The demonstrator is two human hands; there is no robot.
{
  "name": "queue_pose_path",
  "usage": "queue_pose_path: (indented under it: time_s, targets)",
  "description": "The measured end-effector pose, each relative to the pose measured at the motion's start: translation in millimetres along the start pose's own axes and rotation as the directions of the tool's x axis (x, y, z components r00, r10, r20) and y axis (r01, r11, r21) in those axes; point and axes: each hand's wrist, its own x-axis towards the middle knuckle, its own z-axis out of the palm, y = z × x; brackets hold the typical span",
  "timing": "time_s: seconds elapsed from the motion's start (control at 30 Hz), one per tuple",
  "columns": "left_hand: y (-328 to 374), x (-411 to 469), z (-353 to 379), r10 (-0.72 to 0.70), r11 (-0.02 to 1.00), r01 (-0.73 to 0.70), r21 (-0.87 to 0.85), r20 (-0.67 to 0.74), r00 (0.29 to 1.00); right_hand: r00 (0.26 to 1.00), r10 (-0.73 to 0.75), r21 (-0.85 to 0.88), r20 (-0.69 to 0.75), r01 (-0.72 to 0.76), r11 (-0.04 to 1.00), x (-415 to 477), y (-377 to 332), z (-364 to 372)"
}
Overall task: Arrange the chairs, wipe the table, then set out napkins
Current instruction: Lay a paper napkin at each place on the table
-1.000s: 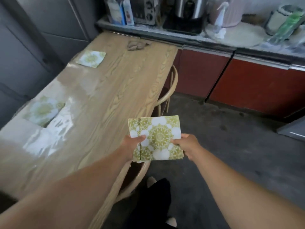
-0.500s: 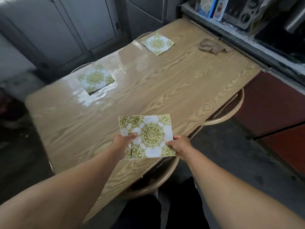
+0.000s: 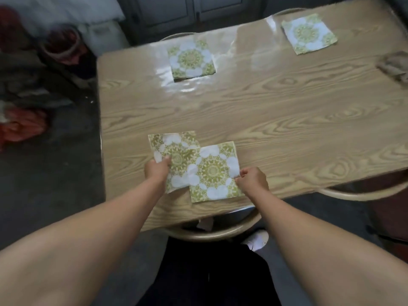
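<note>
Both grips pinch napkins: left hand point(image 3: 157, 171), right hand point(image 3: 251, 180), over glossy wood-grain table point(image 3: 276, 120); dark floor point(image 3: 50, 171).

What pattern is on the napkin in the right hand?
Green-gold mandala ringed by white petals on the napkin, head view.

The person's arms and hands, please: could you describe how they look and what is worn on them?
Both forearms are bare up to the frame edge: no sleeves, watch or bracelets show. The left hand and right hand wear no gloves, and no rings can be made out. The frame is slightly blurred.
</note>
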Motion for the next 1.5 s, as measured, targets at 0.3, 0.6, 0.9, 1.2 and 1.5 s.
queue_pose_path:
  time_s: [0.3, 0.6, 0.9, 1.2, 1.5]
  targets:
    - [9.6, 4.5, -9.2, 0.121, 0.992, -0.125, -0.008, -0.208, 0.971, 0.999, -0.039, -0.131, -0.020, 0.036, 0.991, -6.6, 1.1, 4.1]
    - [20.2, -1.9, -9.5, 0.164, 0.984, -0.175, -0.042, -0.195, 0.967, 0.999, -0.045, -0.051, -0.012, 0.044, 0.998, -11.7, 1.6, 9.5]
    - [23.6, -6.7, -10.9, 0.178, 0.979, -0.191, -0.067, -0.165, 0.970, 0.997, -0.037, -0.078, -0.063, 0.032, 0.996, -8.1, -0.9, 19.6]
    - [30.0, -1.5, -9.9, 0.211, 0.971, -0.227, -0.077, -0.170, 0.963, 0.993, -0.038, -0.070, -0.113, 0.030, 0.997, -0.3, -1.9, 23.3]
    - [42.6, -4.2, 6.8, 0.270, 0.948, -0.296, -0.114, -0.202, 0.941, 0.986, -0.076, -0.095, -0.146, 0.063, 0.993, 0.2, -0.6, 16.2]
